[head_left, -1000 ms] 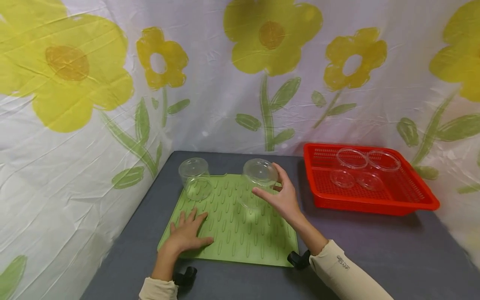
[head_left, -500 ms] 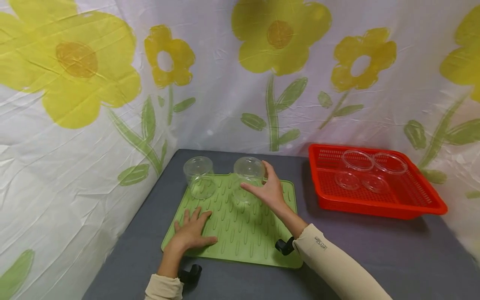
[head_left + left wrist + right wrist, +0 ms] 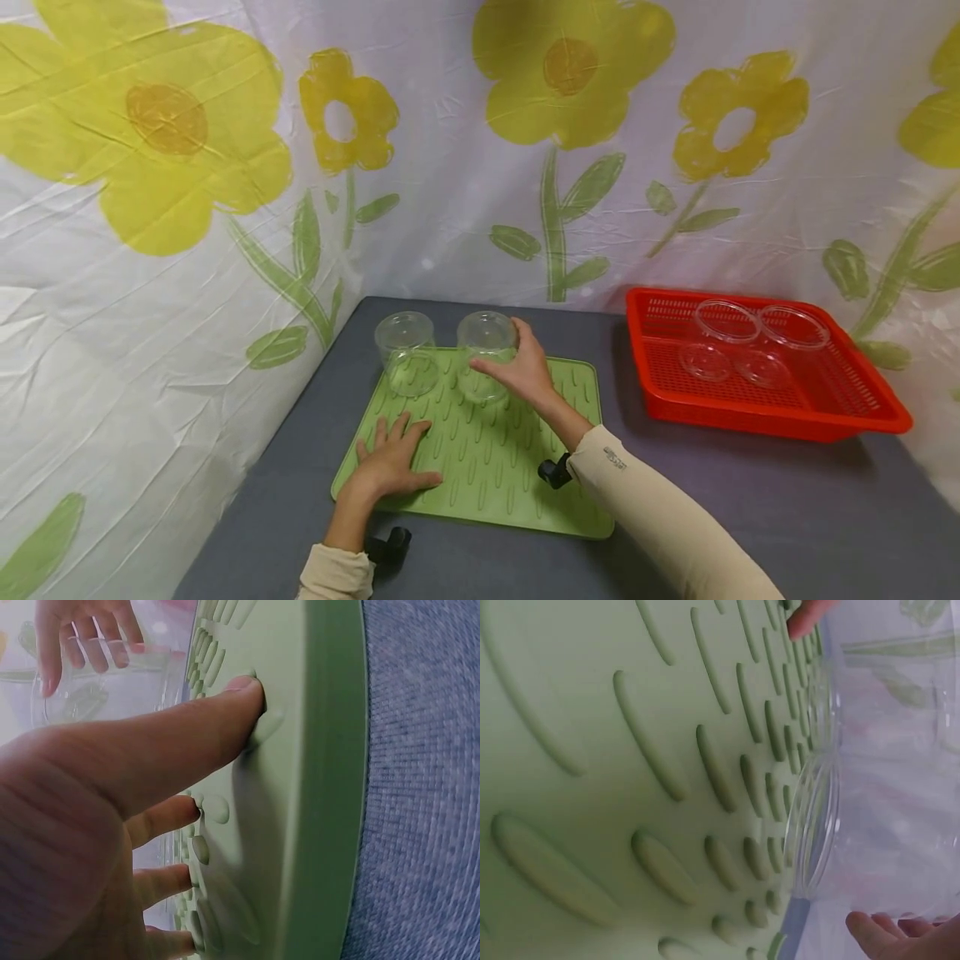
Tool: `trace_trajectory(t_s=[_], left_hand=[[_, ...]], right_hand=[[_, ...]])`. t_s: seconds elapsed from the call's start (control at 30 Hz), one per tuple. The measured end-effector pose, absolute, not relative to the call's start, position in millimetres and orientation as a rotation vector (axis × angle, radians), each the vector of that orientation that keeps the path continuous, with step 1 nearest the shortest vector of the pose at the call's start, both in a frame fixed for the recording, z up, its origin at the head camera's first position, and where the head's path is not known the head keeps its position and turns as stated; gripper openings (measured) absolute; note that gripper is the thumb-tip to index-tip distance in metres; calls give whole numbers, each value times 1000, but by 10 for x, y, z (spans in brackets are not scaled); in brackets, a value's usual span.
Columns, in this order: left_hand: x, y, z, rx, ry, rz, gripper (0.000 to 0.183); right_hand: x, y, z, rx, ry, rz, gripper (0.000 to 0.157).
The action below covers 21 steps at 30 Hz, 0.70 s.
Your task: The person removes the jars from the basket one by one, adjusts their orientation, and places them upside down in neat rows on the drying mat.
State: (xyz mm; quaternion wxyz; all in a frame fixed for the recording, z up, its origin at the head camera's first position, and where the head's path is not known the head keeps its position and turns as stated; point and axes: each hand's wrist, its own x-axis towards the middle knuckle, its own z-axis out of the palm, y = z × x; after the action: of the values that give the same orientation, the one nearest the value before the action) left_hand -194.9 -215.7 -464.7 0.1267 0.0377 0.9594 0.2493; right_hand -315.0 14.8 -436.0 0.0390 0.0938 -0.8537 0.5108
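My right hand (image 3: 521,367) grips a clear round plastic tub (image 3: 480,371) from its right side, thumb in front and fingers behind. That tub is at the back of a green ribbed mat (image 3: 487,483); its ringed edge is right at the mat in the right wrist view. A matching clear tub (image 3: 408,358) stands close to its left. My left hand (image 3: 390,462) rests on the mat's front left part, fingers spread. In the left wrist view, the left thumb (image 3: 202,720) and fingertips touch the mat near its thick edge.
At the right stands a red perforated basket (image 3: 765,423) with two clear tubs (image 3: 738,342) in it. The mat lies on a dark grey table (image 3: 675,483). A flowered cloth (image 3: 442,208) hangs behind and along the left.
My right hand has carried its tub leftward and down to the mat, close to the other tub. The left hand keeps its place on the mat. The head view has shifted slightly.
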Motion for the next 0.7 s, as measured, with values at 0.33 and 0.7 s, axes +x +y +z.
trace_trajectory(t_s=[0.33, 0.7], left_hand=[[-1933, -2138, -4649, 121, 2792, 746, 88], [-1936, -2154, -4654, 106, 2791, 760, 87]], right_hand=[[-3171, 62, -4438, 343, -2614, 1522, 104], [-3179, 43, -4458, 378, -2635, 1512, 107]])
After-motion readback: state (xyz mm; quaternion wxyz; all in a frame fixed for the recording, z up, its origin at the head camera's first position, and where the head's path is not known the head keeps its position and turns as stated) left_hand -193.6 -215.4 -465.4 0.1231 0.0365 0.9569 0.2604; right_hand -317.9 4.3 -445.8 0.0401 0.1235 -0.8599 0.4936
